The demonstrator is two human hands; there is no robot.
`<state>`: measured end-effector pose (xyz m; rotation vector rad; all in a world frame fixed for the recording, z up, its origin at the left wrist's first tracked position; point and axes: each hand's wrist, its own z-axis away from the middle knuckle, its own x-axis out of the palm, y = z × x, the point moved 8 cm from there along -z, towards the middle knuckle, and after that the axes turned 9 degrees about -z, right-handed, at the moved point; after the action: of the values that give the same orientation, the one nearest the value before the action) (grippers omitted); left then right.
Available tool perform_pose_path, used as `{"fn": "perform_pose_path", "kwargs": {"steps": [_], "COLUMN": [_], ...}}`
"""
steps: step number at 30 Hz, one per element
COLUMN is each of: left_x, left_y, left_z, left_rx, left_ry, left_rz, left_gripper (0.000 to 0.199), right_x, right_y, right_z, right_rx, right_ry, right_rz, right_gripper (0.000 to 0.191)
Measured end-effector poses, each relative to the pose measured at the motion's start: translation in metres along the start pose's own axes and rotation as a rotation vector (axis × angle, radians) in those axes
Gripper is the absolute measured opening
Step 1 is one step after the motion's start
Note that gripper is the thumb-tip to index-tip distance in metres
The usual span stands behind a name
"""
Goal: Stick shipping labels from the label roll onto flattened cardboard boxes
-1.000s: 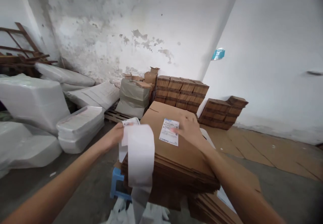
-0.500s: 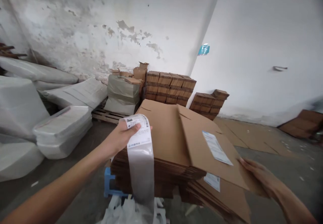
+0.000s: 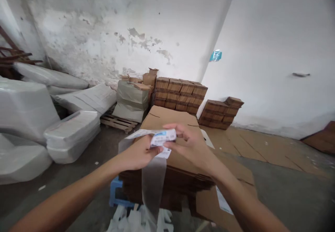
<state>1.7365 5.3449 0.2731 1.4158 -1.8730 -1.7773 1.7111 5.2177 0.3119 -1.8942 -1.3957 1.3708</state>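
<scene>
A strip of printed shipping labels (image 3: pixel 162 138) is bent up between my two hands over a stack of flat cardboard boxes (image 3: pixel 170 117). My left hand (image 3: pixel 140 151) is closed on the strip, its thumb on the front. With fingertips, my right hand (image 3: pixel 192 144) pinches the raised end of a label. Pale backing paper (image 3: pixel 154 186) trails from the strip down past the front of the stack. Beneath my right forearm lies a flat box with a label (image 3: pixel 223 201) on it, partly hidden.
A blue stool (image 3: pixel 115 193) stands under the stack, with crumpled white backing paper (image 3: pixel 138 219) on the floor. Bundled cardboard (image 3: pixel 180 91) lines the back wall, beside a wooden pallet (image 3: pixel 119 122). White wrapped bundles (image 3: pixel 70 134) sit at left; cardboard sheets (image 3: pixel 251 143) lie at right.
My right hand has let go of the labelled cardboard box and come left to the label strip. That box has moved off the top to the lower right. The strip is now bent between both hands.
</scene>
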Motion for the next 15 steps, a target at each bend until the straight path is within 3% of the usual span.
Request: {"fn": "perform_pose_path", "kwargs": {"steps": [2,3,5,7,8,10,12,13,15], "left_x": [-0.005,-0.008,-0.021,-0.046,-0.063,-0.097,-0.121,-0.126,-0.121], "left_y": [-0.005,-0.01,-0.024,-0.043,-0.055,-0.08,-0.102,-0.109,-0.115], "left_z": [0.009,0.013,0.02,0.024,0.027,0.035,0.046,0.049,0.049], "left_rx": [-0.116,-0.202,-0.349,-0.416,-0.425,-0.409,-0.403,-0.404,-0.418], "left_ry": [0.014,0.045,0.182,0.383,0.507,0.746,0.922,0.952,0.861], "left_rz": [0.253,0.429,0.711,0.811,0.812,0.795,0.763,0.742,0.656], "left_gripper": [0.034,0.037,0.037,0.031,0.029,0.03,0.032,0.031,0.022], "right_x": [0.023,0.031,0.046,0.048,0.04,0.006,-0.028,-0.036,-0.036], "right_y": [-0.02,-0.025,-0.032,-0.042,-0.047,-0.047,-0.025,-0.007,0.032], "right_z": [-0.003,0.0,0.008,0.013,0.013,0.006,-0.006,-0.014,-0.026], "right_rx": [-0.1,-0.151,-0.256,-0.356,-0.388,-0.383,-0.266,-0.174,-0.004], "right_ry": [0.078,0.111,0.088,0.044,0.072,0.246,0.421,0.438,0.346], "right_rz": [0.097,0.145,0.233,0.275,0.248,0.114,0.063,0.134,0.369], "right_gripper": [0.018,0.016,0.017,0.01,0.007,0.009,0.013,0.016,0.022]}}
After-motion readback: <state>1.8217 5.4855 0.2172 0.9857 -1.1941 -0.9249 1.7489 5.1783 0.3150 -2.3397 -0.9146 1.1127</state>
